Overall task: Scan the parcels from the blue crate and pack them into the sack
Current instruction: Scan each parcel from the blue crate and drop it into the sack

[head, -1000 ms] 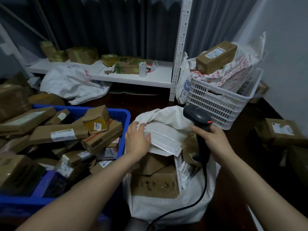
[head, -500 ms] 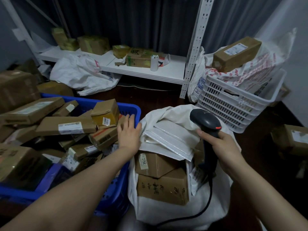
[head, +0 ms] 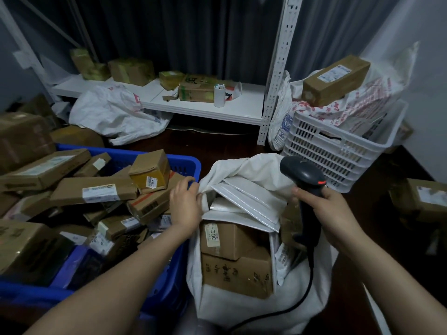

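Note:
The blue crate (head: 186,163) at left is heaped with several brown cardboard parcels, a small labelled box (head: 150,169) on top. Beside it stands the open white sack (head: 242,310), holding two cardboard boxes (head: 237,272) with white padded envelopes (head: 251,201) lying over them. My left hand (head: 185,205) is at the sack's left rim, between crate and sack, fingers and thumb curled on the white fabric. My right hand (head: 326,211) grips the handle of a black barcode scanner (head: 302,175), held upright over the sack's right side, its cable trailing down in front.
A white slatted crate (head: 338,153) with printed bags and a long brown box (head: 336,78) stands at back right. A low white shelf (head: 205,111) behind carries boxes and a white cup. Another white sack (head: 113,117) and loose parcels (head: 425,197) lie on the dark floor.
My left hand left the white envelope, swung toward the crate, then came back to the sack's left rim. The scanner hand stayed nearly where it was.

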